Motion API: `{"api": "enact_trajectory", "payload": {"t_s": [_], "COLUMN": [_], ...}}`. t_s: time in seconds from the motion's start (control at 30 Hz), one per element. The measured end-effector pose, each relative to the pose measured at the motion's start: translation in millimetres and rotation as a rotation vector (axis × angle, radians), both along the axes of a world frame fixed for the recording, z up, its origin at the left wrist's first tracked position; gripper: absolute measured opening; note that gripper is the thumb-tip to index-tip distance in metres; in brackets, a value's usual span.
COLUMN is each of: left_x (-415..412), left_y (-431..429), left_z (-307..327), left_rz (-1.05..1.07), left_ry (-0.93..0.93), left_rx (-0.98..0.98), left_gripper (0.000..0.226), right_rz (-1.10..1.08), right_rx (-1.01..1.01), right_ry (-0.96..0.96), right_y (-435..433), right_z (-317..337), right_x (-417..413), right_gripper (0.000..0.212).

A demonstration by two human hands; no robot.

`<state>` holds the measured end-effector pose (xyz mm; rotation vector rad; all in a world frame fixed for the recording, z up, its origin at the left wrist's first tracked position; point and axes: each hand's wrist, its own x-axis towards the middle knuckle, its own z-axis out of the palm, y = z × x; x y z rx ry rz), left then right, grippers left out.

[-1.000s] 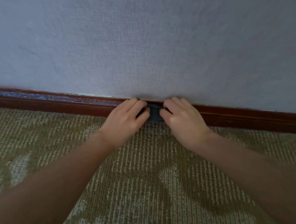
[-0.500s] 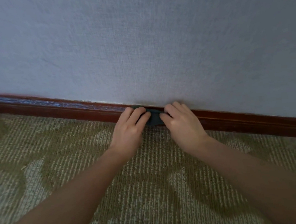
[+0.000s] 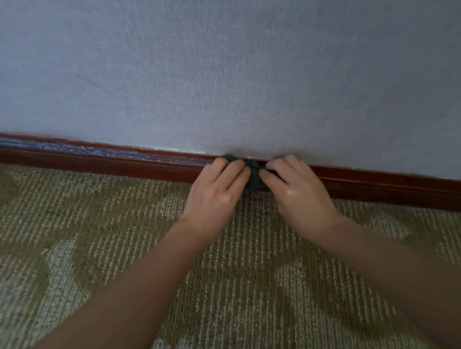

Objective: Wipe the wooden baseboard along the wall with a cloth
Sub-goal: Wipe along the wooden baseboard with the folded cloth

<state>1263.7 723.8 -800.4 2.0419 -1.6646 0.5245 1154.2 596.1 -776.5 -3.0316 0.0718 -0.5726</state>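
A dark reddish-brown wooden baseboard (image 3: pixel 85 158) runs along the foot of the wall, sloping down to the right. A small dark teal cloth (image 3: pixel 254 179) is bunched against it, mostly hidden between my hands. My left hand (image 3: pixel 215 194) holds the cloth's left side with fingers curled over it onto the baseboard. My right hand (image 3: pixel 296 187) holds the right side in the same way. The stretch of baseboard left of my hands shows a pale, streaky sheen.
A pale blue-grey textured wall (image 3: pixel 240 59) fills the upper half of the view. A green and beige patterned carpet (image 3: pixel 117 243) covers the floor up to the baseboard. A small bit of debris (image 3: pixel 45 251) lies on the carpet at the left.
Both hands and the cloth have slid a little to the right along the baseboard, staying close together. More of the baseboard shows at the left.
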Motion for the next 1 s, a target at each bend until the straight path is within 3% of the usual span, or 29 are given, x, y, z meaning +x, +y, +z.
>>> {"api": "enact_trajectory", "payload": {"t_s": [0.17,0.33,0.53,0.77,0.83,1.0], "left_x": [9,34,13,37,35,19], "left_y": [0,29,14,22,26,48], "left_z": [-4,-10,-16,-3,0,0], "left_rz": [-0.097,-0.040,0.047,-0.093,-0.077,-0.144], "left_ry": [-0.102,-0.128,-0.020,-0.198,-0.174,-0.184], "left_rx": [0.073,0.064,0.001,0.126,0.147,0.215], "left_gripper": [0.022,0.025,0.025,0.022,0.017,0.021], "right_rz": [-0.043,0.088,0.092,0.026,0.006,0.012], "right_rx": [-0.039,-0.041,-0.087,-0.052,-0.043,-0.097], "right_ry": [-0.041,-0.053,-0.028,-0.034,-0.009,0.168], "right_y": [-7,10,1,11,16,30], "right_z": [-12,-3,-5,-3,-1,12], "right_x": [-12,17,8,17,15,-7], "right_gripper": [0.032,0.030,0.031,0.027,0.023,0.042]}}
